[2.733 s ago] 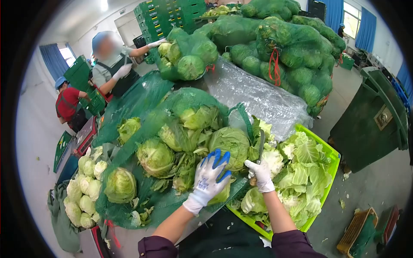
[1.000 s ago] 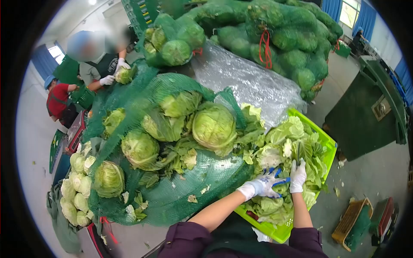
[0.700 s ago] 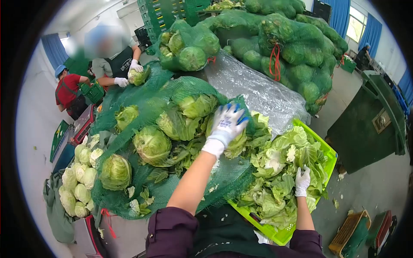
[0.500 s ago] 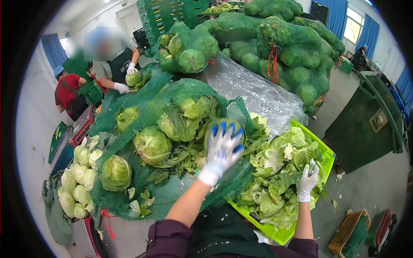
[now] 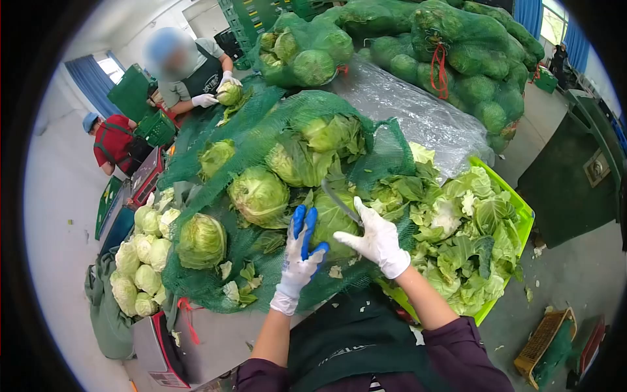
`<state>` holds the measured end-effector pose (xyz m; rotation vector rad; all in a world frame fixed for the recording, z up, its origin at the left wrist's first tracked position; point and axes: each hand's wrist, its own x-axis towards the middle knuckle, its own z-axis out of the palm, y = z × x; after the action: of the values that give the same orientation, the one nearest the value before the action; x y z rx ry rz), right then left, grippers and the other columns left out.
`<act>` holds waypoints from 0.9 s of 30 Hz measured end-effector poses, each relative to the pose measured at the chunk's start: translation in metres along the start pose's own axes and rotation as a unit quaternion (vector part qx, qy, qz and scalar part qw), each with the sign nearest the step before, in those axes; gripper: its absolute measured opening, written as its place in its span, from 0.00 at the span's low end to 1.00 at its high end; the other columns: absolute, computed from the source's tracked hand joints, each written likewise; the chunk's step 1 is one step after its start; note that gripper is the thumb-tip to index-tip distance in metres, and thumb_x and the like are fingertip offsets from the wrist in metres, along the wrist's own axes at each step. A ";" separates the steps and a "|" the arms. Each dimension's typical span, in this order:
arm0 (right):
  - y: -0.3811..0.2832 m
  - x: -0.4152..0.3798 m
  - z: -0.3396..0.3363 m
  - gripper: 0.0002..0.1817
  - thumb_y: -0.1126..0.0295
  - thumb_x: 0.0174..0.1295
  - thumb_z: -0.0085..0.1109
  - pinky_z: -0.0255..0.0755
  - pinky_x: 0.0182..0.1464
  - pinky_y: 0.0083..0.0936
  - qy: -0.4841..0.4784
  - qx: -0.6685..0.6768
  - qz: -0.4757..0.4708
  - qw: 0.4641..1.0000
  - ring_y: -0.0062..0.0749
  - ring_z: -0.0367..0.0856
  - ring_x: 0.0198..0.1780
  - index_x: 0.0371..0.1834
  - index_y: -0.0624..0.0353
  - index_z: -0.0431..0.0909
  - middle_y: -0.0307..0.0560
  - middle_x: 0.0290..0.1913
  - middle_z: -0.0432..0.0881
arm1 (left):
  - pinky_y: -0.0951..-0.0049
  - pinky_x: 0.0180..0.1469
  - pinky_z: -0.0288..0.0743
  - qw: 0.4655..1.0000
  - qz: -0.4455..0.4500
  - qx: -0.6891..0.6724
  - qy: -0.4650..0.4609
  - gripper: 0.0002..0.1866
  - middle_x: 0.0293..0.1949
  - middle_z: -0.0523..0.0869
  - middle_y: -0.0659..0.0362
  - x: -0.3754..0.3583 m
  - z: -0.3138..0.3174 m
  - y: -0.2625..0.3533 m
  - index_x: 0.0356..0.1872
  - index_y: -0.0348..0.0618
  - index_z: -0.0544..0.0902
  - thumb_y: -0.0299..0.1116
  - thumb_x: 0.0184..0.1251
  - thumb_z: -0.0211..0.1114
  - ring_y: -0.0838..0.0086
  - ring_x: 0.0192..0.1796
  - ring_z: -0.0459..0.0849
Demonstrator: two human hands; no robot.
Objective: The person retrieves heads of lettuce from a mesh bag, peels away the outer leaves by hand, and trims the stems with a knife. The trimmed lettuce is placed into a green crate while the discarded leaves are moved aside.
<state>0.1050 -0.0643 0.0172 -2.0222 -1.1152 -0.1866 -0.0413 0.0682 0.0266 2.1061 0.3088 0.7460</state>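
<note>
Now R grip [image 5: 379, 242], prev. over crate [image 5: 528, 219], is at cabbage [image 5: 333, 225], closed on knife [image 5: 338, 202], thumb out; L grip [image 5: 302, 258] spread w/ fingertips by cabbage, which sits on net [image 5: 392, 149].

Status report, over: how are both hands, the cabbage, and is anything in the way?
Left hand open against cabbage. Right hand on knife, blade over cabbage. Net under cabbage, loose leaves close by, could get in the way.
</note>
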 end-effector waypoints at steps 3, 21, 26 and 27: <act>0.019 0.004 0.010 0.37 0.49 0.52 0.68 0.75 0.32 0.36 -0.029 0.012 0.001 1.000 0.47 0.80 0.27 0.60 0.60 0.70 0.52 0.31 0.79 | 0.55 0.71 0.51 0.996 0.041 0.077 0.001 0.39 0.72 0.58 0.46 -0.001 0.005 -0.005 0.68 0.44 0.67 0.46 0.55 0.68 0.51 0.73 0.56; 0.079 0.059 -0.015 0.09 0.64 0.57 0.57 0.75 0.38 0.42 0.035 -0.075 0.112 0.990 0.51 0.82 0.34 0.31 0.58 0.77 0.57 0.29 0.81 | 0.52 0.69 0.56 0.970 0.050 0.231 0.050 0.34 0.69 0.63 0.48 0.045 0.050 0.022 0.66 0.57 0.71 0.42 0.53 0.67 0.49 0.69 0.61; 0.176 0.022 -0.014 0.13 0.62 0.56 0.59 0.75 0.43 0.45 -0.025 -0.159 0.259 0.952 0.57 0.82 0.38 0.30 0.62 0.77 0.62 0.32 0.82 | 0.54 0.66 0.60 0.976 0.074 0.203 -0.002 0.26 0.64 0.72 0.51 0.036 0.018 0.019 0.59 0.54 0.78 0.40 0.55 0.66 0.53 0.65 0.68; 0.175 0.017 -0.015 0.13 0.62 0.56 0.59 0.75 0.43 0.45 -0.025 -0.158 0.259 0.952 0.57 0.82 0.38 0.30 0.62 0.77 0.62 0.32 0.82 | 0.53 0.66 0.59 0.979 0.062 0.194 -0.011 0.25 0.64 0.72 0.54 0.032 0.010 0.018 0.58 0.58 0.80 0.42 0.55 0.67 0.54 0.65 0.68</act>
<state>0.2525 -0.1147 -0.0651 -2.5455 -0.5709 -0.0439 -0.0110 0.0659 0.0490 2.5190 0.3332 0.7830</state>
